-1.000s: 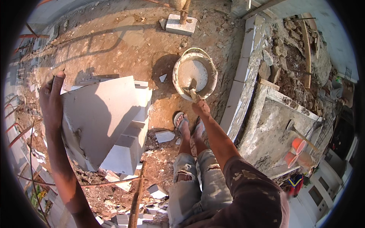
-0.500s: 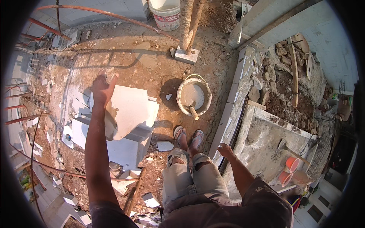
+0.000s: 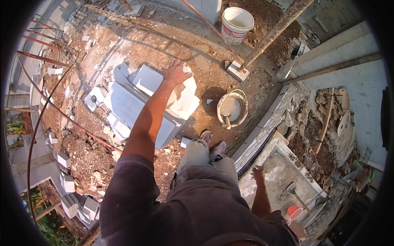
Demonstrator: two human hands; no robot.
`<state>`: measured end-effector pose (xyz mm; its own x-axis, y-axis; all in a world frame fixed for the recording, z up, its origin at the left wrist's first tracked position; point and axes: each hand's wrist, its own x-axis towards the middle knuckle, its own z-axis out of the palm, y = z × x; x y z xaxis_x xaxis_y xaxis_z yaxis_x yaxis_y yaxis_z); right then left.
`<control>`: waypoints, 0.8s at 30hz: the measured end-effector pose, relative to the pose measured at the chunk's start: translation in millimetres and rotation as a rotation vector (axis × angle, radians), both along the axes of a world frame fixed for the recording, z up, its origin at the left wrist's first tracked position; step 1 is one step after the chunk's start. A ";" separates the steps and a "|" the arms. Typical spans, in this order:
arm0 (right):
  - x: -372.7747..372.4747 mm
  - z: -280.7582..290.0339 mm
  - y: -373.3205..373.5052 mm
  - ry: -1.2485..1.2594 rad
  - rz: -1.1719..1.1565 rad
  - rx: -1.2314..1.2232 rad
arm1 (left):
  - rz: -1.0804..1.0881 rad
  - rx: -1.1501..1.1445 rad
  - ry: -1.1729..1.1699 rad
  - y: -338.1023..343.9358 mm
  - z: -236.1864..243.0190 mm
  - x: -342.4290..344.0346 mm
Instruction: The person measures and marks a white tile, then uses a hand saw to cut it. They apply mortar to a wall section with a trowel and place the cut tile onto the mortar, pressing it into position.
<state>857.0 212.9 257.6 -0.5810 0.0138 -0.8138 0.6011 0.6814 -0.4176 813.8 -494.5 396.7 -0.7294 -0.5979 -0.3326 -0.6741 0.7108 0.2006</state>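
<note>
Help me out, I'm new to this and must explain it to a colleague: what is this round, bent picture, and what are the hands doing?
There is no machine here, just a person with two bare hands. The view comes from a wide fisheye camera worn on the head and looking down, so straight edges bend near the rim.

The left hand is at the edge of a pale slab among other pale blocks; how firmly it grips is hard to tell. The right hand hangs at the person's side and appears to hold nothing.

On the dirt ground stands a bucket of pale mix with a tool handle sticking out. Farther off is a white bucket.
</note>
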 end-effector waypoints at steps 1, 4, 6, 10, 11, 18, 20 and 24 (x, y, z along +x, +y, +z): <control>-4.4 7.0 -16.8 -0.020 -0.008 0.014 | -0.016 -0.044 -0.048 6.8 8.7 -4.2; -16.6 10.2 -50.6 -0.046 0.117 -0.061 | 0.024 0.037 0.037 -1.6 4.6 6.3; -23.0 34.3 -78.8 -0.075 0.100 -0.142 | 0.035 0.097 0.019 2.0 14.9 13.6; -28.3 82.6 -166.8 -0.210 0.019 -0.340 | 0.109 0.049 0.100 28.7 24.8 41.9; -25.1 79.5 -183.4 -0.240 0.102 -0.437 | 0.136 0.050 0.131 38.6 25.7 53.1; 28.7 19.0 -369.9 -0.789 0.015 -0.624 | 0.438 -0.058 0.212 85.5 29.7 109.5; 36.1 7.5 -418.8 -0.879 -0.159 -0.537 | 0.569 -0.072 0.253 91.9 24.3 119.6; 46.8 -25.4 -439.3 -1.138 -0.181 -0.883 | 0.692 -0.043 0.211 126.4 31.2 141.3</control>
<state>903.8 -226.4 232.2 0.3281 -0.7248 -0.6058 0.9351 0.3400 0.0996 955.2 -368.1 427.9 -0.2256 -0.9550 -0.1924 -0.9224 0.1458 0.3575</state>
